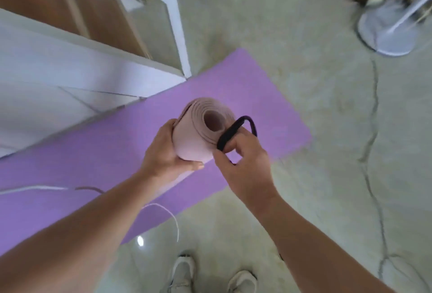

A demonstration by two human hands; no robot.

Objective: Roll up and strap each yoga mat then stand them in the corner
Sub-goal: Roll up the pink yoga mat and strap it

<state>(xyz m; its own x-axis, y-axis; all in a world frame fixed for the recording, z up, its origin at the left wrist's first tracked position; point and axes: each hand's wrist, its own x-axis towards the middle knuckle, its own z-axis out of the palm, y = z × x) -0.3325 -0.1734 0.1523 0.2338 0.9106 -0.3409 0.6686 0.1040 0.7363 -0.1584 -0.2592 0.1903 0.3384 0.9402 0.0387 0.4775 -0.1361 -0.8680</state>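
A person standing on a pale, marble-veined floor grips a tightly rolled pink yoga mat, its spiral end and hollow core turned up toward the head camera. The left hand is wrapped around the roll's smooth, matte side, thumb beneath and fingers behind. The right hand, just beside the roll's right edge, pinches a narrow black strap that loops up over the fingers and lies against the rim of the roll. Below both hands, a second, purple mat of soft foam lies unrolled and flat on the floor, its far corner reaching toward a white furniture leg and its left edge running along a white panel. A thin white cord curls across the purple mat's near edge. A round grey stand base sits at the floor's upper right, blurred. Two pale shoes show at the bottom edge.
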